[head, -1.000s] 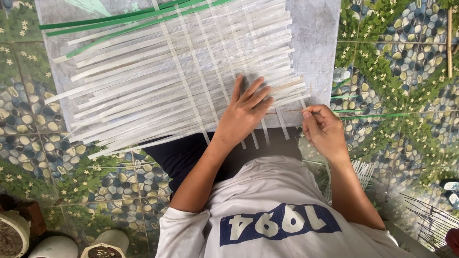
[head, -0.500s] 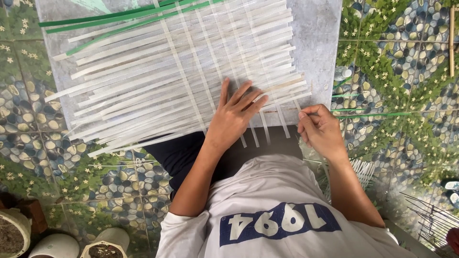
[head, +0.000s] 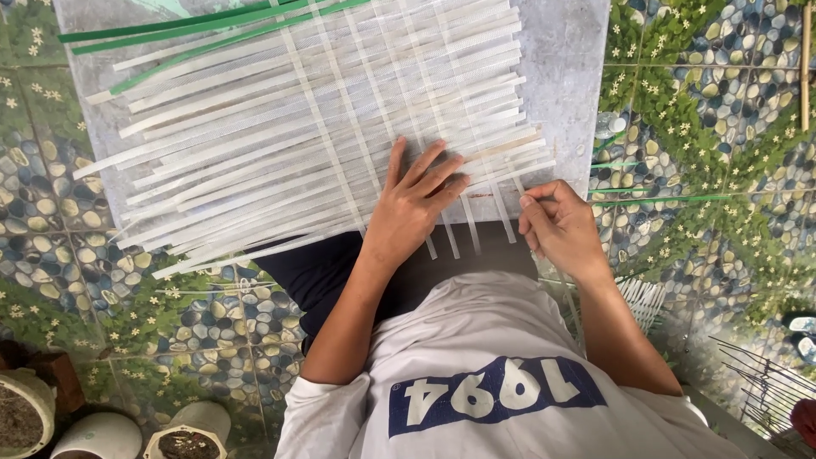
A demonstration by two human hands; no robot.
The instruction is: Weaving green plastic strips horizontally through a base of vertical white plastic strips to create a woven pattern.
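While the left hand [head: 414, 200] lies flat with fingers spread on the woven mat of pale strips [head: 323, 127], the right hand [head: 559, 225] is curled at the mat's near right corner, thumb and fingertips pinched on the end of one white cross strip [head: 520, 189]. So the left is open and pressing, holding nothing, and the right is closed on that strip's tip. The mat sits on a grey board [head: 569, 76] laid over the patterned tile floor [head: 705, 102], right in front of the person's lap, with loose strip ends fanning out to the left and hanging toward the knees.

These strips look thin, flat and springy, light as anything, probably smooth plastic banding. I'd judge they slide against each other easily, which is why a flat palm pinning the weave makes sense. Each one bends without breaking but could kink if folded hard. The best hold seems to be the free end, pinched flat between thumb and finger, as the right hand has it. A few green strips [head: 212, 25] run along the mat's far edge, and more green ones [head: 671, 201] lie on the tiles beside the right hand.
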